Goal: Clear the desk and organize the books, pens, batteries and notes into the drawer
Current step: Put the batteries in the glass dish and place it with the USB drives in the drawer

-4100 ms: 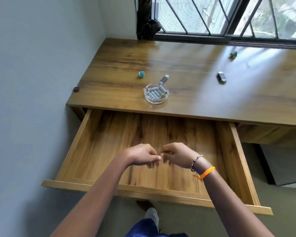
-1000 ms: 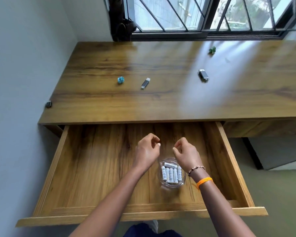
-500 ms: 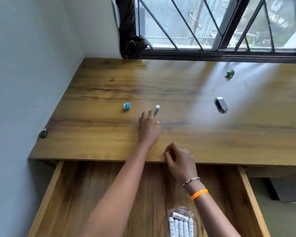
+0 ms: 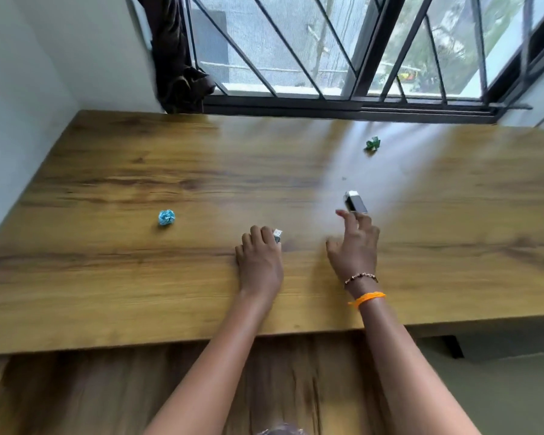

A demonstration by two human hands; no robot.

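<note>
On the desk (image 4: 139,277), a small silver stick (image 4: 277,235) is gripped under the curled fingers of the left hand (image 4: 259,262). The right hand (image 4: 354,246) is shown with fingers spread, fingertips touching a second stick (image 4: 355,202). The open drawer (image 4: 76,390) is seen below the desk edge.

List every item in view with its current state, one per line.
Drawer: pulled open below the desk edge.
Silver USB stick: on the desk, left hand curled over it, only its tip showing.
Black and silver USB stick: lying on the desk, right hand reaching, fingers just short of it.
Blue crumpled note: loose on the desk.
Green crumpled note: loose near the window.
</note>
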